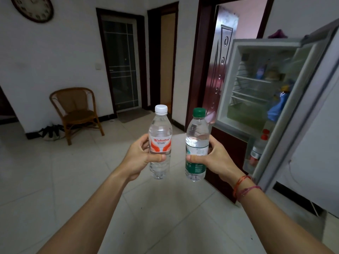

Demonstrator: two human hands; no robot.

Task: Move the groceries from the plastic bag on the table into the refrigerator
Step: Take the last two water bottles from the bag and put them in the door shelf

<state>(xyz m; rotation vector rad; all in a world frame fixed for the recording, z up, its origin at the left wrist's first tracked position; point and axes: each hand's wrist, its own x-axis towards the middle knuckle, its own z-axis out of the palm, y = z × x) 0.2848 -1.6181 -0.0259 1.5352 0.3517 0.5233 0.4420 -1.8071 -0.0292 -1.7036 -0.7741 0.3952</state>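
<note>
**Two bottle labels, one brand legible**

The white-capped bottle [160,125] carries a white-and-red label [161,143] with the brand "Wahaha" in red. Two small lines of capitals under it begin "PURIFIED WATER"; the rest is too fine to read. The green-capped bottle [198,129] has a green label [196,167] showing the white character "水"; its small print is illegible. Numerals on the wall clock [33,8] are blurred.

Behind the right hand [217,162], the person is wearing an orange woven thread bracelet [240,182] and a reddish-pink twisted cord bracelet [249,189].
</note>
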